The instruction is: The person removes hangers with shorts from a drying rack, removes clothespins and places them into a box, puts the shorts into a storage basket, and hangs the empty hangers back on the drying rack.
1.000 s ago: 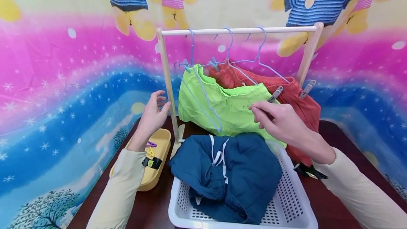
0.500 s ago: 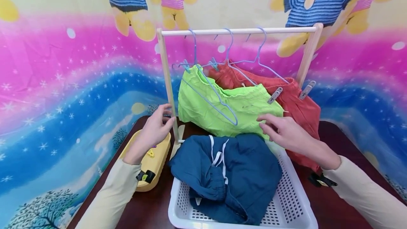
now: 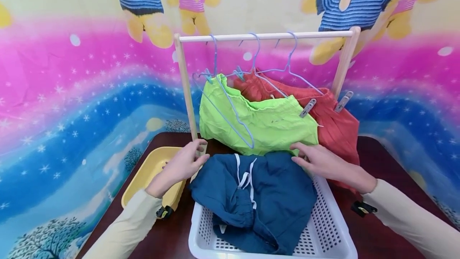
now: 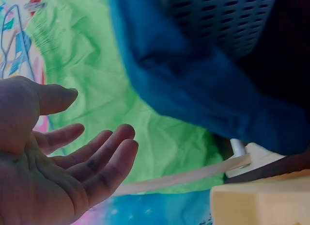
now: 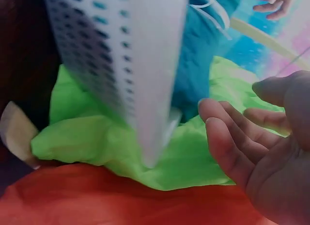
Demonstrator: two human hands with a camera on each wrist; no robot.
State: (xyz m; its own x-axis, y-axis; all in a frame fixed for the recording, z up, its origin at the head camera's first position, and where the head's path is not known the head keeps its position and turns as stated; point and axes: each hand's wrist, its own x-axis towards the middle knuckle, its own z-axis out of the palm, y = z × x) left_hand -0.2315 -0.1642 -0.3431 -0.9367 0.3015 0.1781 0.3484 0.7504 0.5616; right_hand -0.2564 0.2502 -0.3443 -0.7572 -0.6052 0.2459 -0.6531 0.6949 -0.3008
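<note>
Dark blue shorts (image 3: 284, 195) with a white drawstring lie folded over in a white perforated basket (image 3: 336, 215). My left hand (image 3: 181, 165) hovers at their upper left corner, fingers relaxed and holding nothing. At the opposite corner, my right hand (image 3: 320, 161) has its fingers loosely bent, also holding nothing. In the left wrist view, a gap separates the left hand (image 4: 72, 162) from the blue cloth (image 4: 179, 84). Behind the basket, green shorts (image 3: 273, 125) and red shorts (image 3: 336, 135) hang from hangers, fastened with clothespins (image 3: 308, 108).
A wooden rack with a white rail (image 3: 266, 36) stands at the back. One wire hanger (image 3: 215, 53) hangs there without clothing, in front of the green shorts. A yellow tray (image 3: 149, 175) sits on the dark table (image 3: 388, 207), left of the basket. A patterned cloth covers the wall behind.
Both hands have come down from beside the rack toward the blue shorts' upper corners. My right hand has let its fingers loosen and left the green shorts' clothespin area. The bare hanger has swung.
</note>
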